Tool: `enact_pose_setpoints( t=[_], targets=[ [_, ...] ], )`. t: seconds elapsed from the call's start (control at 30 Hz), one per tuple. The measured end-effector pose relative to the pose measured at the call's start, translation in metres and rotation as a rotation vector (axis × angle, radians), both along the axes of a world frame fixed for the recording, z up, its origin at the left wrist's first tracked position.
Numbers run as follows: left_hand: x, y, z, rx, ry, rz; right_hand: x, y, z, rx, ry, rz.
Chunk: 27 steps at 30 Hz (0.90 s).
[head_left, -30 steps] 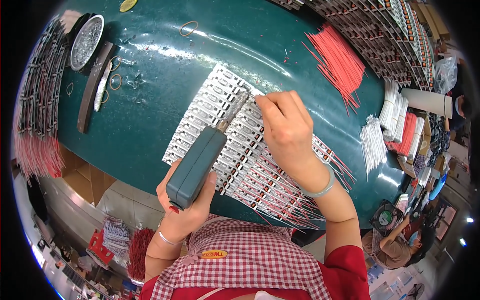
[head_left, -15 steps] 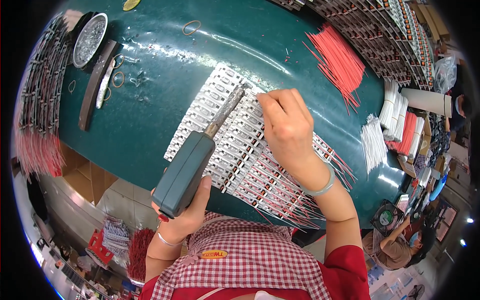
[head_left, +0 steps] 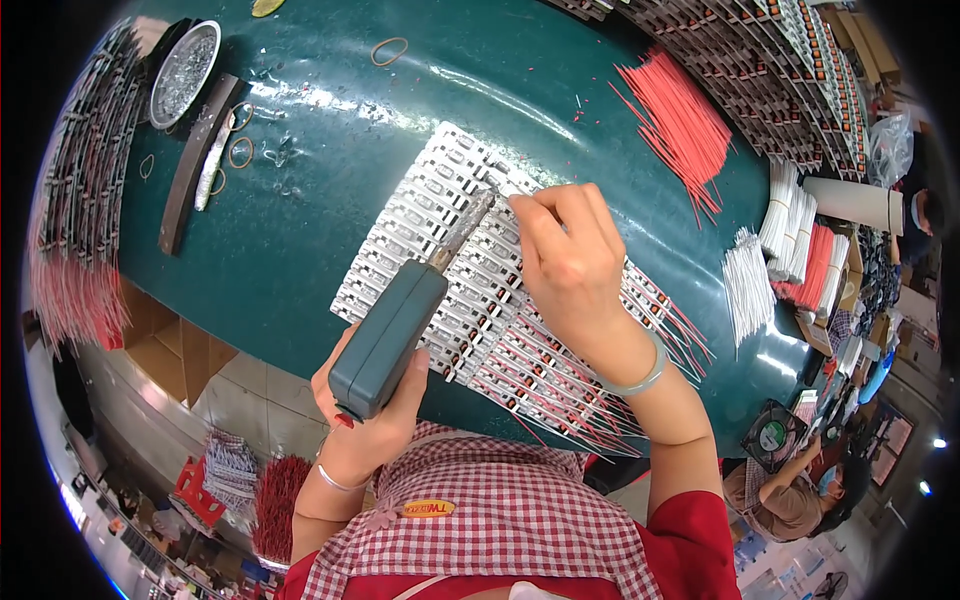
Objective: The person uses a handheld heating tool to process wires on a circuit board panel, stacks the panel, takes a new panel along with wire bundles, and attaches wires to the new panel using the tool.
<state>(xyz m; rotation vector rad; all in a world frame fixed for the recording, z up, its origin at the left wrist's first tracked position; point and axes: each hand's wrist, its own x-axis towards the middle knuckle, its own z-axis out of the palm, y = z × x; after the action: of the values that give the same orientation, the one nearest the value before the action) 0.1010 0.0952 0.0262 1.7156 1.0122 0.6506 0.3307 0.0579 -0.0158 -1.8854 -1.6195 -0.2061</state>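
Observation:
My left hand is closed round a soldering gun with a dark green body and a speckled metal barrel. The barrel slants away over a panel of white parts set in rows, its tip at the far part of the panel. Close by that tip, my right hand pinches thumb and forefinger together; what lies between them is too small to make out. Red and white wires run from the panel's near right part, partly under my right wrist.
Loose red wires and white wire bundles lie at the right. Stacked panels stand far right, more wired panels at left. A metal dish, dark bar and rubber bands lie far left. Another person sits right.
The soldering gun's body and my left hand have shifted right and slightly nearer to me. My right hand has moved a little nearer to me, still pinched.

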Motion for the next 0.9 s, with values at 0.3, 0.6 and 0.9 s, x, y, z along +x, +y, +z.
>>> enact_pose_setpoints(
  t=[0.3,0.6,0.9],
  targets=[
    [-0.005,-0.002,-0.001,-0.066,0.055,-0.008,0.000,0.000,-0.001,-0.001,-0.008,0.009],
    [-0.019,-0.016,0.000,-0.134,-0.072,0.130,0.003,-0.004,0.003,-0.018,0.000,0.012],
    [-0.021,-0.023,-0.002,-0.147,-0.147,0.345,0.070,-0.098,0.025,-0.056,-0.067,-0.444]
  ],
)
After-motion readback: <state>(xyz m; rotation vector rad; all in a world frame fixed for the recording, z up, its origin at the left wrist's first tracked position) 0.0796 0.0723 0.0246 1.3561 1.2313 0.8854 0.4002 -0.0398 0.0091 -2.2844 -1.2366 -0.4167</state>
